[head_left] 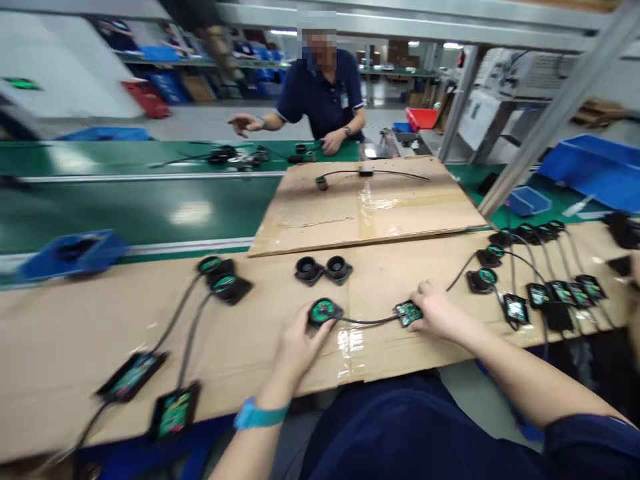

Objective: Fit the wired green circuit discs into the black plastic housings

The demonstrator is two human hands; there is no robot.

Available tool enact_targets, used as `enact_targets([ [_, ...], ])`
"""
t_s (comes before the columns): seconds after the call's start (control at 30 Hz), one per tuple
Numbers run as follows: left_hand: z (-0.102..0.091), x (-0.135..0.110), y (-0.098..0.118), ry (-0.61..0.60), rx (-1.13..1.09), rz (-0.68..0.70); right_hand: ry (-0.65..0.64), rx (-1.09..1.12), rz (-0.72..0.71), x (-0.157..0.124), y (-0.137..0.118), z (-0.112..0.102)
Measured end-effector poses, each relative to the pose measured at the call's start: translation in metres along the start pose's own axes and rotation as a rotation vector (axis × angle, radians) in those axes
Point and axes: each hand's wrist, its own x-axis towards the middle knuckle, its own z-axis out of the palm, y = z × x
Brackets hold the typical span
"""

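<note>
My left hand (295,345) is closed around a round black housing (324,311) with a green circuit board inside, low over the cardboard (270,307). A black cable (370,323) runs from it to a small green circuit board (409,312), gripped at its right side by the fingers of my right hand (435,310). Just beyond my left hand, two black round housings without boards showing, one (309,269) and another (339,268), stand side by side. Another stretch of cable (461,272) emerges behind my right hand.
Cabled assemblies lie at left, with boxed boards (176,412), and several more (563,293) at right. A raised cardboard sheet (320,213) carries one assembly. Across the green conveyor (225,207) a co-worker (325,93) stands. Blue bins (75,253) and a slanted metal post (545,100) flank the area.
</note>
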Motion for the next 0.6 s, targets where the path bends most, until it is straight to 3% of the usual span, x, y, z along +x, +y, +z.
enact_targets([
  [0.2,-0.002,0.014,-0.014,-0.071,0.069,0.004,-0.165,0.211,0.038,-0.048,-0.032,-0.006],
  [0.33,0.007,0.029,-0.008,-0.138,0.077,0.072,-0.170,0.391,0.085,-0.077,-0.043,-0.015],
  [0.5,0.043,0.051,0.011,-0.244,-0.008,0.160,-0.333,0.718,0.045,-0.107,-0.032,-0.031],
  [0.6,0.080,0.075,0.040,-0.299,-0.147,0.192,-0.271,0.639,0.191,-0.120,-0.012,-0.031],
])
